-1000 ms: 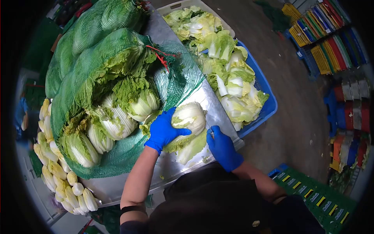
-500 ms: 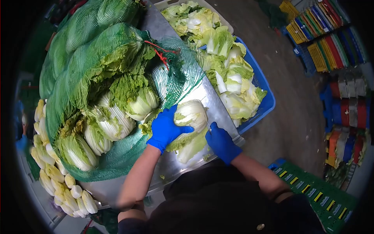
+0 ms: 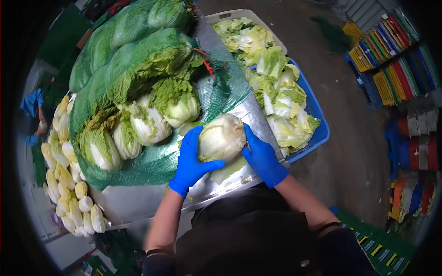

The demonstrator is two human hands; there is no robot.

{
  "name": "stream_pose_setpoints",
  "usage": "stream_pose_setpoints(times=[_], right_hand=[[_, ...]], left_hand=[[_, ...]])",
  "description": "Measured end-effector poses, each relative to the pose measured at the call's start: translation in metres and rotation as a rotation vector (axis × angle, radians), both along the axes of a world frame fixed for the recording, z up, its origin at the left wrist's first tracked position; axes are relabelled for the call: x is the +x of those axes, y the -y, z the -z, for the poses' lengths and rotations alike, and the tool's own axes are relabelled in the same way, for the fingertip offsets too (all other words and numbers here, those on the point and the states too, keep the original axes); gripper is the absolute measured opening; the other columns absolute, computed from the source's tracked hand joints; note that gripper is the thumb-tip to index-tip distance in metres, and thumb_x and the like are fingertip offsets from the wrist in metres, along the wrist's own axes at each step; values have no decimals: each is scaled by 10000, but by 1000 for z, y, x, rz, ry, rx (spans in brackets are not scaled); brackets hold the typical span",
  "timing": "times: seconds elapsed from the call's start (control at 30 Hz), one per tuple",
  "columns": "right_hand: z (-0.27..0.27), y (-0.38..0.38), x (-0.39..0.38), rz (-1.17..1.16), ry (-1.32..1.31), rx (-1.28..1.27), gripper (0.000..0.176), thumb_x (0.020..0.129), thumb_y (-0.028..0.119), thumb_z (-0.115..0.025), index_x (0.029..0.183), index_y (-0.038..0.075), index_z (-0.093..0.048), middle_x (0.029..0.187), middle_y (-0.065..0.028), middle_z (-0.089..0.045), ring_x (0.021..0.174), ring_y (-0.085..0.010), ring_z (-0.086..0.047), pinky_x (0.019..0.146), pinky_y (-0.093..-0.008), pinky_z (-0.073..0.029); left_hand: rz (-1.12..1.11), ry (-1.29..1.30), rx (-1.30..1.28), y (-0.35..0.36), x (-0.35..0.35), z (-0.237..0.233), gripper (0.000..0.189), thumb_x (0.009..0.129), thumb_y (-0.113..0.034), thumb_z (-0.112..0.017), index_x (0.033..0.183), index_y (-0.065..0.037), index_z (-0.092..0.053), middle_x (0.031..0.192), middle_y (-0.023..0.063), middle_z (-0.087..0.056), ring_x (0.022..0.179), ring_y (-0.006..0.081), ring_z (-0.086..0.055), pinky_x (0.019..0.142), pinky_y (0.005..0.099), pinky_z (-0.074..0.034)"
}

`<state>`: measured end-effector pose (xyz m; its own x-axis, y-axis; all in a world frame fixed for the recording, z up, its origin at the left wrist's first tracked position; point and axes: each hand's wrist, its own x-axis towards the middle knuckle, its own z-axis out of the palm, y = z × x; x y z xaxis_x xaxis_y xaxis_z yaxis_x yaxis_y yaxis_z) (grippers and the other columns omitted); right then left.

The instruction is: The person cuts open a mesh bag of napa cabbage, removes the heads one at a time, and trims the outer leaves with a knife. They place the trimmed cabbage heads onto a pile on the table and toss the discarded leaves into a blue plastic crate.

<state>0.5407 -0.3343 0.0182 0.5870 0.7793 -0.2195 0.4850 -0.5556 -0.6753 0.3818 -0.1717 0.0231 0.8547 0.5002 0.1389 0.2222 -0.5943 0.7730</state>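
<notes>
Chinese cabbage (image 3: 222, 139) held between both blue-gloved hands, over the near right part of the metal table (image 3: 131, 200), pale ribbed side up and browned stem end turned toward the right hand (image 3: 264, 160). Left hand (image 3: 191, 158) opened wide to the girth of the head, fingers along the left side, thumb laid across the lower near side, with a firm hold on it. Right hand close against the stem end, index finger reaching up along it, remaining fingers bent inward and partly hidden; cannot tell how far closed. At those fingertips, a small brownish sliver (image 3: 249, 147), perhaps part of a knife, though too small and covered to be sure.

Just beneath the head, a loose pale green leaf (image 3: 229, 171) on the metal. To the left, a green mesh bag (image 3: 159, 158) gaping open, with several leafy heads (image 3: 148, 126) lying side by side in the mouth, and red cord (image 3: 208, 65) at the far end. Behind it, a second filled mesh bag (image 3: 110, 37). Beyond the right edge of the table, a blue crate (image 3: 315, 108) heaped with loose leaves (image 3: 283, 106), next to a whitish crate (image 3: 260, 22) similarly filled. At far left, a pile of slim yellow-white heads (image 3: 69, 193), and near them another person's blue sleeve (image 3: 32, 101).
</notes>
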Motion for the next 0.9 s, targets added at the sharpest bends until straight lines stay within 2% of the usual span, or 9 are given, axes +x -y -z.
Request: stream_pose_setpoints(times=[0.1,0.37,0.43,0.5,0.53,0.57,0.63,0.7,0.9], right_hand=[[-3,-2,-24,-180,179,130,704,804,117,-572,1434,135,-261,976,-204,-614,692,-348,-626,617,-435,-506],[13,-24,6,-457,-27,333,627,820,134,-523,1413,105,-324,834,-145,-595,588,-242,-591,550,-364,-480],[57,-28,30,-21,-485,273,488,850,189,-532,1319,83,-441,779,-162,-585,607,-265,-588,575,-368,-481],[59,-26,56,272,-537,-12,475,830,127,-583,1290,88,-470,777,-51,-627,620,-164,-590,596,-292,-498],[64,-22,65,110,-59,-195,366,848,159,-598,1198,71,-534,749,-41,-638,655,-115,-593,623,-273,-498],[44,-26,55,102,-60,-194,366,848,159,-598,1198,71,-534,749,-41,-638,655,-115,-593,623,-273,-498],[1,-25,19,62,-171,204,355,848,190,-634,1171,57,-572,818,-53,-647,748,-105,-597,687,-253,-489],[-12,-36,-25,20,-452,483,511,810,365,-678,1161,12,-563,935,-150,-655,840,-193,-619,737,-332,-479],[11,-47,-26,-14,-533,438,539,755,377,-744,1128,19,-592,949,-94,-660,822,-149,-586,768,-297,-474]], left_hand=[[-236,185,-570,18,-6,-16,924,630,-318,-821,1368,-29,-346,1300,157,-465,1196,278,-457,1020,389,-364],[-434,264,-759,16,-35,-4,839,656,-137,-784,1373,-26,-361,1379,131,-413,1240,249,-431,1043,368,-349],[-445,283,-662,8,-41,11,818,661,-129,-779,1364,-23,-375,1383,135,-405,1251,251,-415,1050,375,-338],[-455,142,-154,1,-46,12,774,686,-116,-761,1355,-18,-385,1389,136,-393,1244,247,-415,1049,373,-336],[-444,180,-302,-1,-47,8,760,704,-99,-744,1365,-22,-377,1404,135,-382,1269,247,-389,1065,370,-309],[-452,179,-301,0,-47,2,760,704,-99,-744,1365,-22,-377,1404,135,-382,1269,247,-389,1065,370,-309],[-346,290,-1061,6,-42,-13,782,706,-76,-733,1387,-27,-351,1417,131,-376,1296,244,-360,1085,363,-271],[-315,256,-788,10,-36,5,655,755,-48,-679,1353,-16,-414,1366,145,-440,1222,218,-448,1027,331,-359],[-543,87,-1056,-31,-87,51,447,808,-75,-619,1235,8,-517,1340,135,-469,1210,220,-457,1024,345,-353]])
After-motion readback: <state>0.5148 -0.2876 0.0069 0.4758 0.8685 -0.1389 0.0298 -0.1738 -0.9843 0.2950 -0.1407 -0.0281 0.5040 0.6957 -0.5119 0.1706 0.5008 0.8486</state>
